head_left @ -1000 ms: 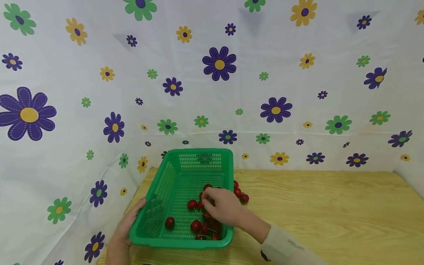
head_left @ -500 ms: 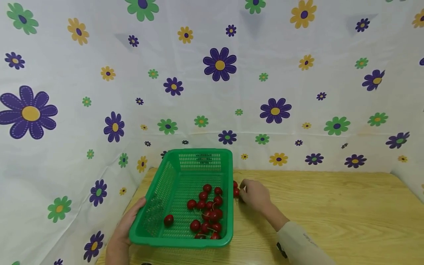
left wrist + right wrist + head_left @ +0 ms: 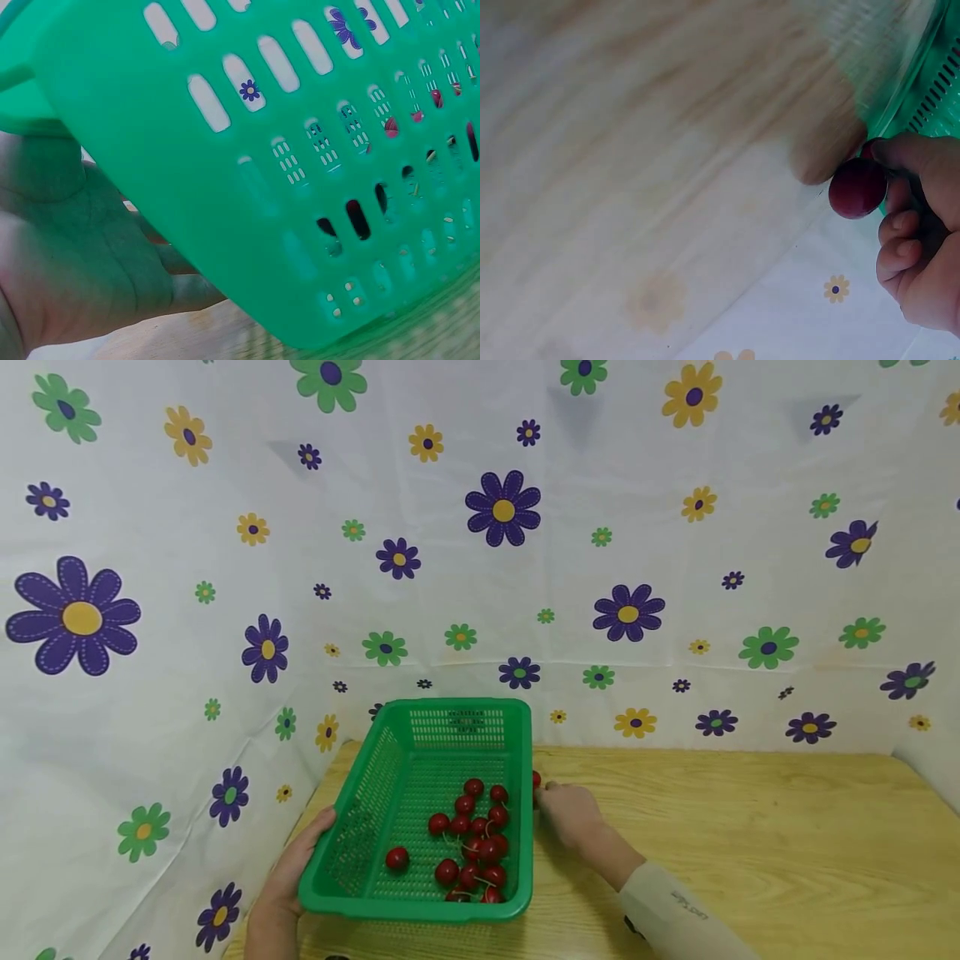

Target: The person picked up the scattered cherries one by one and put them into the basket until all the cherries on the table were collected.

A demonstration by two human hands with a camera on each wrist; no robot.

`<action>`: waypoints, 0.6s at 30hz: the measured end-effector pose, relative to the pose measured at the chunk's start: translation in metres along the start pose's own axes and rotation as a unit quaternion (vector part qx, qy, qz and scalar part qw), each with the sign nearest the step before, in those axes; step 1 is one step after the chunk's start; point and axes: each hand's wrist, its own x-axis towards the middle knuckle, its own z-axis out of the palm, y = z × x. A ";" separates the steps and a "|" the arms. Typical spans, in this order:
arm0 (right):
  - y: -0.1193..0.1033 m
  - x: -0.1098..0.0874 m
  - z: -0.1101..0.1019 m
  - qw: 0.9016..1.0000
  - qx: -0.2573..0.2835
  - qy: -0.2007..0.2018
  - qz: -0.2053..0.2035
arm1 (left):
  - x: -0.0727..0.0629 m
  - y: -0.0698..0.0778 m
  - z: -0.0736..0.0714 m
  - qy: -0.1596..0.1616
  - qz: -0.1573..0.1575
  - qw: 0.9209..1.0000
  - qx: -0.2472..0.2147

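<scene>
My left hand [image 3: 291, 868] holds the left side of a green plastic basket [image 3: 416, 910]. In the left wrist view its thumb lies below the rim and its fingers pass behind the slotted wall [image 3: 172, 187]. Several red cherries [image 3: 447, 872] with stems lie in the basket, mostly toward its right side; one cherry [image 3: 397, 859] sits apart on the left. Just outside the right wall, my right hand [image 3: 573, 818] pinches a cherry [image 3: 870, 148], largely hidden by its fingers. Another dark red cherry [image 3: 858, 187] is right beside those fingertips.
Light wood-grain table [image 3: 712, 835] extends to the right of the basket. A white sheet with printed flowers [image 3: 570, 568] hangs behind the table and along its left side. A small dark object [image 3: 337, 957] shows at the bottom edge.
My right hand has moved from over the cherries in the basket to outside its right wall, and fewer cherries show there. The left hand keeps its hold on the basket.
</scene>
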 end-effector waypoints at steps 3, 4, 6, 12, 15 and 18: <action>0.001 0.001 0.000 1.000 -0.003 -0.020 0.005 | -0.002 0.001 -0.001 0.006 -0.002 1.000 0.011; 0.001 0.001 -0.001 1.000 -0.004 -0.026 0.008 | -0.002 0.001 -0.001 0.007 -0.003 1.000 0.014; 0.001 0.001 -0.002 0.999 -0.006 -0.037 0.013 | -0.002 0.001 -0.002 0.009 -0.004 1.000 0.015; 0.008 -0.001 -0.009 0.999 0.026 -0.017 0.031 | -0.001 0.000 -0.002 0.007 -0.004 1.000 -0.002; 0.017 0.002 -0.019 0.992 0.090 0.038 0.080 | -0.001 0.000 -0.001 0.009 -0.002 1.000 -0.002; 0.023 0.007 -0.036 0.967 0.177 0.141 0.120 | -0.001 0.001 -0.001 0.008 -0.002 1.000 -0.002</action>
